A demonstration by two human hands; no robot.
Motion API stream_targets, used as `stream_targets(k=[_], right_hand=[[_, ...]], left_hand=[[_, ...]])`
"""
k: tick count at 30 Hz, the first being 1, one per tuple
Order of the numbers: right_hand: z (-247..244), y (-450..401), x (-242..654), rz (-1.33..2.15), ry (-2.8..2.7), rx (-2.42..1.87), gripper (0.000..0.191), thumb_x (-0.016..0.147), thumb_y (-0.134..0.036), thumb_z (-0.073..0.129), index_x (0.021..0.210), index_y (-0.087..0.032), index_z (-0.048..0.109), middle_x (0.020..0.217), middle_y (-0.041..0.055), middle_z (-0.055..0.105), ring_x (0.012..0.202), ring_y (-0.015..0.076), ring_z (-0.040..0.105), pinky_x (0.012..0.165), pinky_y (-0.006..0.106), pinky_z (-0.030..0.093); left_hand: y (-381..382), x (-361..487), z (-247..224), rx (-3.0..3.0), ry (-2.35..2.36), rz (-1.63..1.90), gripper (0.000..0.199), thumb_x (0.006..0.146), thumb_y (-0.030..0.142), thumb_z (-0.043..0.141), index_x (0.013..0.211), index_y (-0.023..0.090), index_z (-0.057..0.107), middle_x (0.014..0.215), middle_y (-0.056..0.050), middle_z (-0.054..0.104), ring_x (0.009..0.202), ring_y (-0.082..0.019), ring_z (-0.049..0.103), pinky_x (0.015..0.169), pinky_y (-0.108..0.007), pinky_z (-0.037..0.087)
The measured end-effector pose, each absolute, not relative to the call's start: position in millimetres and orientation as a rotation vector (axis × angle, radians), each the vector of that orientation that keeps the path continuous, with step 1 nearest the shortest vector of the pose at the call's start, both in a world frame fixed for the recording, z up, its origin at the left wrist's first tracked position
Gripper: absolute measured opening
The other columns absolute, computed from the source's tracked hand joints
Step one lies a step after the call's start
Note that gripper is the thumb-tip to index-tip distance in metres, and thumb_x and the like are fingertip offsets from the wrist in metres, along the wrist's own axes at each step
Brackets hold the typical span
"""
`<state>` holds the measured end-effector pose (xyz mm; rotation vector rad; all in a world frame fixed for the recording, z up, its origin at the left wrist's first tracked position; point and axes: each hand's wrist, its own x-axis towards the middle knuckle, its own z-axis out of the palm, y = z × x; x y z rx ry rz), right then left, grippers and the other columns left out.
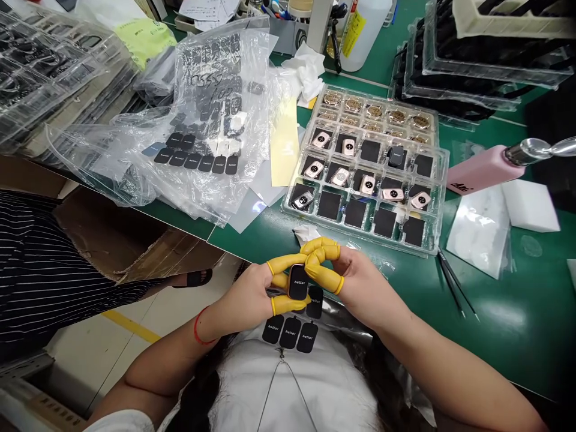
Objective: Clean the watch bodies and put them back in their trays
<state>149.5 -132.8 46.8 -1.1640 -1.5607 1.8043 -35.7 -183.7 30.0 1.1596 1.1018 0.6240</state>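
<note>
Yellow finger cots cover the fingertips of both hands. My left hand [252, 294] grips a small black-faced watch piece [298, 282] marked "hello!" by its sides. The fingers of my right hand [346, 276] are pinched together at its upper right corner. Just below, several black "hello!" stickers [290, 333] lie against the white shirt, one partly behind the held piece. Beyond my hands, a clear compartment tray [360, 231] carries pink and silver watch bodies and black pads. More "hello!" stickers [192, 161] rest on plastic bags at the left.
Pink pump bottle [483, 171], white foam block [531, 205] and black tweezers [451, 282] are at the right. Stacked trays [490, 66] stand behind them. Plastic bags [225, 120] cover the left table area. A person's striped clothing [40, 258] shows beside a cardboard box [130, 234].
</note>
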Motion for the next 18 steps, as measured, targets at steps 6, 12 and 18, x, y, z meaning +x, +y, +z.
stream_targets(k=[6, 12, 18], right_hand=[[48.5, -133.9, 147.9, 1.764, -1.581, -1.155, 0.02, 0.083, -0.037, 0.063, 0.074, -0.02, 0.06, 0.096, 0.0038, 0.064, 0.089, 0.0187, 0.06, 0.078, 0.033, 0.049], [49.1, -134.5, 147.2, 1.736, -1.625, -1.159, 0.019, 0.083, -0.036, 0.062, 0.074, -0.02, 0.06, 0.096, 0.0039, 0.065, 0.09, 0.0193, 0.06, 0.078, 0.033, 0.049], [47.4, -136.7, 148.2, 1.655, -1.704, -1.154, 0.012, 0.085, -0.029, 0.06, 0.076, -0.021, 0.059, 0.098, 0.0037, 0.065, 0.093, 0.0197, 0.06, 0.084, 0.036, 0.047]], left_hand=[[-184.1, -35.9, 31.4, 1.217, 1.12, 0.622, 0.061, 0.078, 0.025, 0.072, 0.135, 0.027, 0.051, 0.082, 0.001, 0.075, 0.077, -0.017, 0.07, 0.069, -0.023, 0.054], [-184.8, -36.7, 30.8, 1.25, 1.126, 0.624, 0.061, 0.078, 0.026, 0.072, 0.135, 0.025, 0.051, 0.08, 0.0, 0.075, 0.074, -0.017, 0.07, 0.067, -0.023, 0.053], [-185.9, -36.9, 29.8, 1.234, 1.121, 0.618, 0.058, 0.078, 0.025, 0.071, 0.133, 0.027, 0.052, 0.08, 0.001, 0.075, 0.075, -0.016, 0.07, 0.067, -0.022, 0.053]])
